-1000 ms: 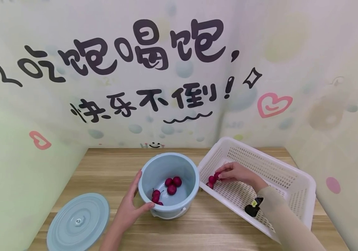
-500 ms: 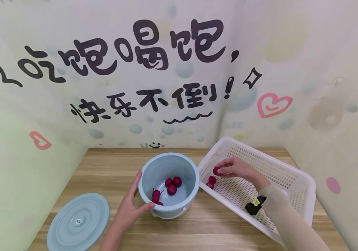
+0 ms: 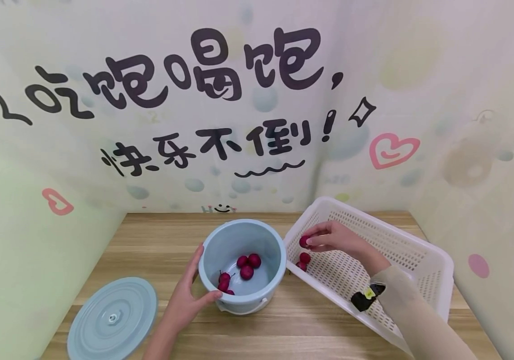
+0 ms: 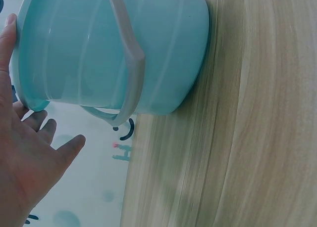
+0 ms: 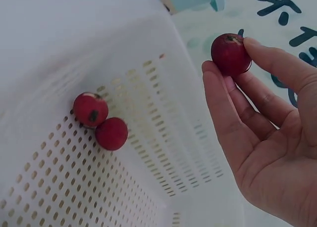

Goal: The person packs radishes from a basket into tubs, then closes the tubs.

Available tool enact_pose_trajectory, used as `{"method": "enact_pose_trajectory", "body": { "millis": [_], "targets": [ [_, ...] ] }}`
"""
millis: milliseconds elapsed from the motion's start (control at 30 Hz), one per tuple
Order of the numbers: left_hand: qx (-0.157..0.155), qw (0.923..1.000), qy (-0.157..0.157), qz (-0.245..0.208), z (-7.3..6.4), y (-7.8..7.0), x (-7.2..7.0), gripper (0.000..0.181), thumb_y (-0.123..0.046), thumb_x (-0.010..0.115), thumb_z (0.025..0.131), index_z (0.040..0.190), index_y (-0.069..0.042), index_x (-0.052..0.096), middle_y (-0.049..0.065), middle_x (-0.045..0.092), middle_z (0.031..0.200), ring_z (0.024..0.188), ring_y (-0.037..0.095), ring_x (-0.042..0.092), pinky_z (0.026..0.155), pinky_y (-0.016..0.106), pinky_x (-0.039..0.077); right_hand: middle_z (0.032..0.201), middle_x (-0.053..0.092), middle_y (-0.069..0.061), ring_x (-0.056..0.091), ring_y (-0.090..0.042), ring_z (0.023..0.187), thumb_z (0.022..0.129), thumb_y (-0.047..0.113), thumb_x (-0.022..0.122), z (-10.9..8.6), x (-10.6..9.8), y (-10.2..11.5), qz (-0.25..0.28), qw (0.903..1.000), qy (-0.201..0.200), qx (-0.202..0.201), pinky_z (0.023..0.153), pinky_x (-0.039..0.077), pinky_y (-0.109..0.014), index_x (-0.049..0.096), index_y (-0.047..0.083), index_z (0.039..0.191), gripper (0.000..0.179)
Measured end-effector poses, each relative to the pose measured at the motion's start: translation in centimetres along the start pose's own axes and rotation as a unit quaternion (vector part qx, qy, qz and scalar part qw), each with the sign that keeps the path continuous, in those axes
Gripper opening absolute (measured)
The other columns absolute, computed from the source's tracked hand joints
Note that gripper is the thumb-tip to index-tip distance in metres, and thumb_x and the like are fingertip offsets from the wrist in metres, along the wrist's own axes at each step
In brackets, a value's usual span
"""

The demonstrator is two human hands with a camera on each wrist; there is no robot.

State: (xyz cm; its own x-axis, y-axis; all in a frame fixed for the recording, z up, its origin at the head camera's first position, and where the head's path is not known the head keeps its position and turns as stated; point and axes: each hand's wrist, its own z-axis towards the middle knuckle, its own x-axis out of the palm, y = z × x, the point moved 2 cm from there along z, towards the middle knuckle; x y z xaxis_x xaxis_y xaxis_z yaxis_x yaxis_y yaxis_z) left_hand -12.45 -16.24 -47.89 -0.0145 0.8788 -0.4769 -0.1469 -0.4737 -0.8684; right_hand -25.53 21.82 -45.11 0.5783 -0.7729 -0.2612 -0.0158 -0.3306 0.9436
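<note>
In the head view I have the left hand (image 3: 184, 300) curled around the left side of the blue bucket (image 3: 234, 240), its thumb at the near rim and its fingers along the outside. The bucket stands upright on the wooden tabletop (image 3: 171, 240). On its floor I see three radishes (image 3: 246, 272) bunched together, with more clustered by the near left wall, the lowest partly hidden by the rim. On the other side I have the right hand (image 3: 341, 239) pinching a single radish (image 3: 304, 242) over the left end of the white basket (image 3: 443, 290), near two more radishes (image 3: 304, 258) lying in it. The basket sits at an angle just beside the bucket. A beige sleeve (image 3: 423, 315) covers that forearm. The round blue lid (image 3: 112, 300) lies on the tabletop to the left of the bucket, apart from it.

My left wrist view gives me the bucket's outer wall, with its pale handle (image 4: 133, 64) hanging against it. The thumb lies at the rim and the fingers fan out; I cannot tell which of them press the bucket.

In my right wrist view, the pinched radish sits between thumb and fingertips, and the pair in the basket touch each other.
</note>
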Motion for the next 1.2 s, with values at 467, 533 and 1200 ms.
{"method": "enact_pose_trajectory", "body": {
  "millis": [467, 533, 1200],
  "targets": [
    [0.001, 1.0000, -0.001, 0.001, -0.1, -0.2, 0.0, 0.104, -0.023, 0.085, 0.079, 0.160, -0.029, 0.019, 0.007, 0.024, 0.166, 0.149, 0.037, 0.033, 0.117, 0.057, 0.034, 0.108, 0.074, -0.017, 0.074, -0.015, 0.091, 0.094, 0.016, 0.069, -0.2, 1.6, 2.8, -0.010, 0.9996, 0.001, -0.027, 0.084, 0.063, -0.033, 0.066, -0.007, 0.120, 0.035],
    [0.001, 1.0000, -0.001, 0.002, -0.1, -0.2, 0.0, 0.104, -0.023, 0.084, 0.079, 0.160, -0.029, 0.019, 0.007, 0.024, 0.166, 0.149, 0.037, 0.033, 0.117, 0.057, 0.034, 0.108, 0.074, -0.017, 0.074, -0.015, 0.091, 0.093, 0.016, 0.069, -0.3, 1.8, 3.3, -0.012, 0.9995, 0.000, -0.030, 0.084, 0.063, -0.033, 0.067, -0.007, 0.120, 0.035],
    [-0.004, 1.0000, 0.000, -0.002, 0.0, -0.1, 0.0, 0.102, -0.024, 0.083, 0.081, 0.160, -0.032, 0.019, 0.006, 0.023, 0.167, 0.150, 0.038, 0.031, 0.117, 0.057, 0.033, 0.108, 0.075, -0.017, 0.075, -0.017, 0.087, 0.094, 0.018, 0.069, -0.2, 4.1, 5.7, -0.036, 0.9975, 0.017, -0.059, 0.081, 0.064, -0.033, 0.069, -0.001, 0.118, 0.031]
  ]
}}
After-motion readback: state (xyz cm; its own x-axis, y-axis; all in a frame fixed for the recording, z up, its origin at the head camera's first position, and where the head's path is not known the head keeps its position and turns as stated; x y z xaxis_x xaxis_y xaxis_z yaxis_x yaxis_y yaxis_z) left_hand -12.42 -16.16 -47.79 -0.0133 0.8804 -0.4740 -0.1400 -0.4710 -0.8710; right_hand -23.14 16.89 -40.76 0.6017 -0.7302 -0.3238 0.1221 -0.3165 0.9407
